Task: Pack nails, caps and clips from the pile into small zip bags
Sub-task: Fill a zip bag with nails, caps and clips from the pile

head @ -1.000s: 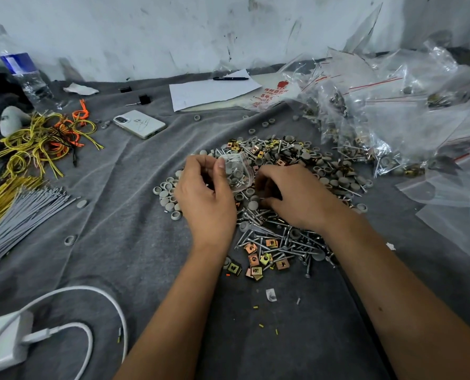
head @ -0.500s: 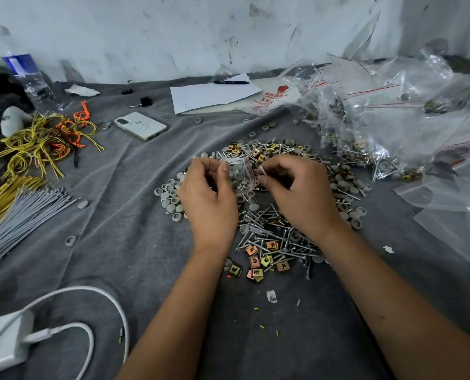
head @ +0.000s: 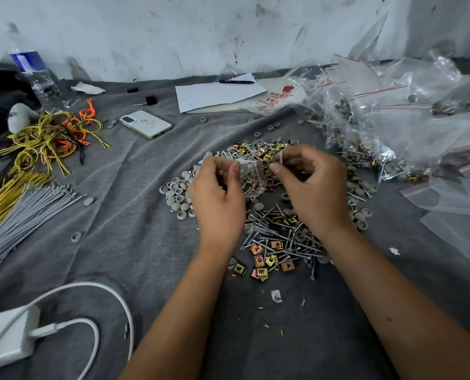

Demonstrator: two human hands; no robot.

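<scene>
Lighting even and diffuse, moderately bright, no hard shadows; only soft dark patches under the left hand and right hand. Glare streaks on the clear plastic bags at right, mild sheen on the phone. Wide-angle bending at the edges: wall line curves, forearms look stretched. Centre sharp, corners slightly soft. Fingertips show slight blur.

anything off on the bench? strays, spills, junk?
Mostly strays. Grey caps lie scattered well away from the pile: one near the grey ties, another lower left, more by the phone. Small yellow snippets and a paper scrap litter the cloth in front. Nothing looks damaged.
</scene>
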